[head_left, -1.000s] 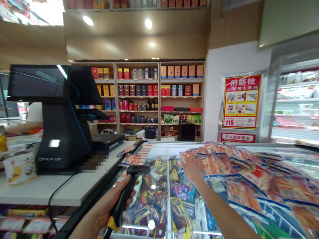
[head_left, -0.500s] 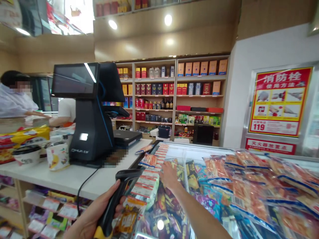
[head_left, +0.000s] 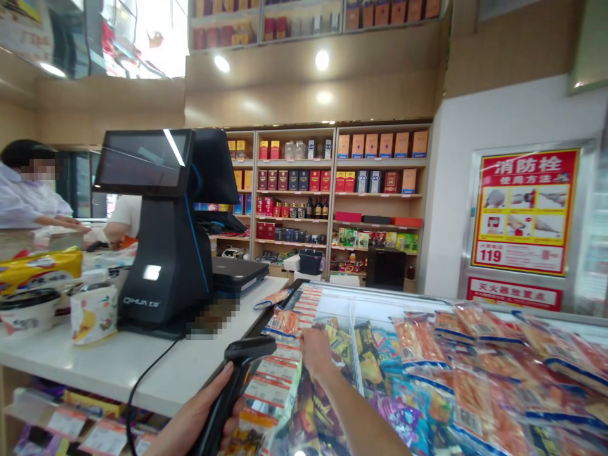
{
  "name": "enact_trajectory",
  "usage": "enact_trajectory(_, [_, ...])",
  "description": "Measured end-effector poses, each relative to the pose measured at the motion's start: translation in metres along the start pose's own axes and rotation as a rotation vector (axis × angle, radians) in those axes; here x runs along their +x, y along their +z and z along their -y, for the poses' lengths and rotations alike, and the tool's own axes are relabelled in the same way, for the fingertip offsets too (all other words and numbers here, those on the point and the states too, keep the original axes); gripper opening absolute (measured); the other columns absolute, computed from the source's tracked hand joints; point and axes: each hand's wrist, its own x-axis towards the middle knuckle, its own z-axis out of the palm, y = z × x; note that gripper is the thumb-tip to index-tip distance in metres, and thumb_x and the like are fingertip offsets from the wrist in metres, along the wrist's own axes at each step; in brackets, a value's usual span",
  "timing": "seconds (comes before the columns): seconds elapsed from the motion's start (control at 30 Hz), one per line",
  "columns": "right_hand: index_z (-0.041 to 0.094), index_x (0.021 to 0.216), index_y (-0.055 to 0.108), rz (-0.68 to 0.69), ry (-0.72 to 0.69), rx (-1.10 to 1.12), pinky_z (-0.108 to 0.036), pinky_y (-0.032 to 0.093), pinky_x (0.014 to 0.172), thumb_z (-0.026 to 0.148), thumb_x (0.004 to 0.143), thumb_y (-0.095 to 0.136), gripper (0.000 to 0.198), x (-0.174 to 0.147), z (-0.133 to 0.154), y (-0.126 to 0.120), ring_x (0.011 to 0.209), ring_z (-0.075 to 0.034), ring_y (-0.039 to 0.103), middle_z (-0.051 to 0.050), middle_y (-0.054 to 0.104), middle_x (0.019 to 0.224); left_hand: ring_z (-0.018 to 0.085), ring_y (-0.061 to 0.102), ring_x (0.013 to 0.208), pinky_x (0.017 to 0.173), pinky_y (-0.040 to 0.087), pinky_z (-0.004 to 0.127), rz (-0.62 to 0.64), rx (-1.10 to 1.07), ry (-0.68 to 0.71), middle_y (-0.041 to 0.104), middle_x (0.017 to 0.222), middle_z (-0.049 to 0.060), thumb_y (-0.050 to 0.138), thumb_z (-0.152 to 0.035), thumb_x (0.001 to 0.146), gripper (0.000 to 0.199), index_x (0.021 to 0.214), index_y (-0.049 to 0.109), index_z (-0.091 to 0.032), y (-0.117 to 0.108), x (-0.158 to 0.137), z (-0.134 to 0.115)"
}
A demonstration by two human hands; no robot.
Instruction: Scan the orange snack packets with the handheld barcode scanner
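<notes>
My left hand [head_left: 209, 408] is wrapped firmly around the handle of a black barcode scanner [head_left: 231, 383], its head raised in front of me over the left edge of a glass-topped freezer [head_left: 380, 306]. My right hand [head_left: 316, 354] reaches ahead over the glass, fingers curled inward; I cannot tell whether they pinch anything. Just beyond its fingertips, to the left, lies a clear, orange-filled pack [head_left: 282, 322] at the end of a row of price labels [head_left: 272, 368]; whether I touch it is unclear. A second pack [head_left: 272, 299] lies farther off, by the freezer's dark left rim. To my right, many similar packs [head_left: 468, 392] with blue edges lie loosely overlapping across the glass, above colourful wrapped goods. Judging by this layout, the handling of these packs looks barely begun: two sit apart on the left, while most lie on the right. Nothing visible shows whether the scanner has read any, and the terminal's screen [head_left: 142, 161] looks dark from here
</notes>
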Motion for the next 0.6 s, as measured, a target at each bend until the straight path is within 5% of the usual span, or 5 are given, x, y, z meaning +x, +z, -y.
enact_trajectory(0.1, [0.021,0.088,0.055,-0.001,0.017,-0.003,-0.033,0.032,0.072,0.022,0.069,0.046,0.022,0.001,0.006,0.0,0.083,-0.02,0.052,-0.005,0.061,0.085,0.006,0.04,0.035,0.034,0.034,0.017,0.003,-0.02,0.031,0.048,0.046,-0.001,0.054,-0.052,0.057,0.041,0.06,0.054,-0.012,0.002,-0.006,0.001])
enact_trajectory(0.37, [0.014,0.075,0.06,0.034,-0.064,-0.079,-0.032,0.03,0.073,0.007,0.072,0.033,0.028,0.013,0.005,0.003,0.079,-0.018,0.052,-0.009,0.062,0.077,0.007,0.037,0.031,0.031,0.034,0.019,0.029,0.025,-0.006,0.042,0.036,-0.002,0.05,-0.055,0.058,0.042,0.049,0.05,-0.014,0.016,-0.013,-0.007])
enact_trajectory(0.6, [0.016,0.069,0.057,-0.004,-0.061,-0.04,-0.031,0.029,0.075,0.012,0.071,0.037,0.021,-0.053,-0.054,-0.048,0.077,-0.016,0.05,-0.006,0.059,0.074,0.005,0.039,0.035,0.034,0.034,0.016,0.136,-0.027,0.001,0.045,0.042,-0.002,0.052,-0.051,0.06,0.039,0.054,0.051,-0.012,0.049,-0.007,0.002])
